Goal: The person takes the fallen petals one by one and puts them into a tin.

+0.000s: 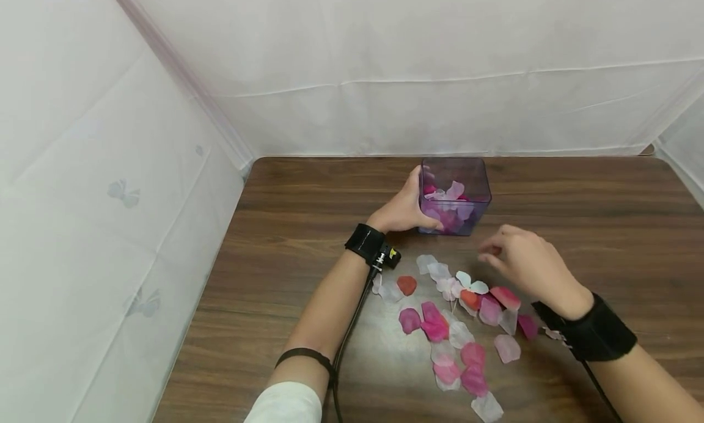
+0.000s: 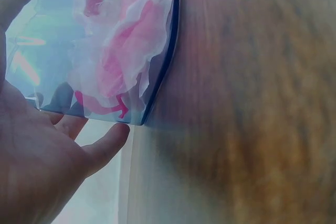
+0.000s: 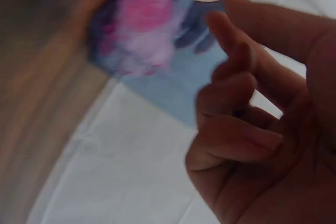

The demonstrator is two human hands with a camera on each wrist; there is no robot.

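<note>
While the left hand (image 1: 404, 210) holds the near-left side of the purple box (image 1: 455, 194), thumb along its front lower edge and fingers (image 2: 105, 145) wrapped against the clear wall, the box sits on the desk (image 1: 308, 227) toward the back, partly filled with pink and white petals (image 2: 126, 51). The loose petal pile (image 1: 456, 325) lies on the desk just in front of the box, spread toward the person.

Risks, as a judgement: the petals look thin and light, so a quick sweep of either hand could scatter the pile or push pieces toward the desk's front edge. The box is gripped on one side only; a bump from the right hand on its far side could tip or slide it and spill what is inside.

Pose: the left forearm runs diagonally up to the box, wrist strap on, palm against the wall. The right hand (image 1: 525, 261) hovers to the right of the box, above the pile's back edge, palm down, fingers (image 3: 236, 145) loosely curled inward. The right wrist view is blurred, so I cannot tell whether they pinch a petal.
</note>
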